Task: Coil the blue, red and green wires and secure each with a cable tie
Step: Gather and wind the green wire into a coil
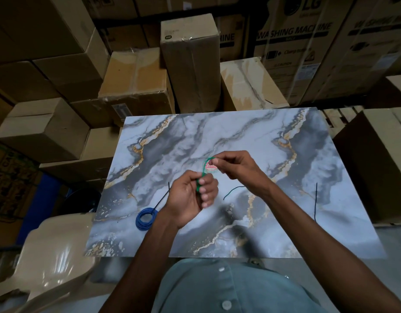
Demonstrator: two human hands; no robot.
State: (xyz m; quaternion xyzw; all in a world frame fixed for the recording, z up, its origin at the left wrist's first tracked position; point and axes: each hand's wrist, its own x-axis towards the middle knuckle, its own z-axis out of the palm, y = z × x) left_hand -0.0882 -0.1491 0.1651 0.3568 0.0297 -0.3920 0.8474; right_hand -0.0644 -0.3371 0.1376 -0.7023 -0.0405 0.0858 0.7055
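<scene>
The thin green plastic-coated wire [203,171] is up off the board, strung between both hands above the middle of the marble-patterned sheet [285,222]. The left hand [190,199] has its fingers curled round a small bunch of it, while the right hand [235,169] pinches a loop of the same wire at its fingertips, just beyond the left. Something small and red [210,166] shows right behind that loop; I can't tell whether it is the red wire or a mark.

From where I stand, the green one is being wound. The blue wire coil [146,218] lies finished-looking near the left forearm, with a black cable tie [162,197] sticking out from it. Two more thin black cable ties lie on the sheet: a curved one [233,191] by the right wrist, and a straight one [316,202] well off to the right.

Next, I'd judge, the right hand needs to lay further loops into the left hand's grasp, then take the nearer tie and cinch it round the bundle without letting the turns spring loose.

Stacked brown cardboard boxes [190,59] crowd behind the sheet, and a beige plastic chair [50,256] stands at the left.
</scene>
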